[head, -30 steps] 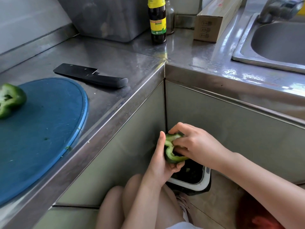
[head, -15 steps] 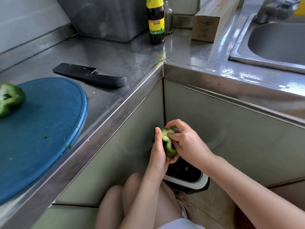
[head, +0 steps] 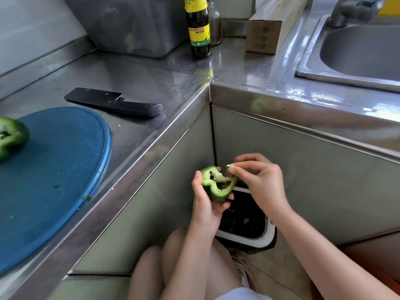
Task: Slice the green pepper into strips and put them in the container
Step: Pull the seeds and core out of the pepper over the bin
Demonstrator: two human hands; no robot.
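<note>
The half green pepper (head: 217, 184) is held off the counter, low in front of the cabinet corner, with its cut side up and pale ribs showing. The left hand (head: 205, 205) cups it from below, thumb on its left edge and fingers (head: 227, 204) curled round the underside. The right hand (head: 260, 181) is just to its right, fingers (head: 243, 169) pinching a small pale scrap (head: 229, 167) at the pepper's far rim. Directly beneath stands a white-rimmed bin (head: 244, 240) with dark scraps inside.

Up on the counter (head: 151, 76), a second pepper half (head: 10, 137) lies at the left edge of a blue cutting board (head: 56, 169). A black knife (head: 114, 102) lies flat just beyond the board. Farther back stand a dark bottle (head: 199, 31) and a cardboard box (head: 267, 31), and a sink (head: 357, 50) is at the far right.
</note>
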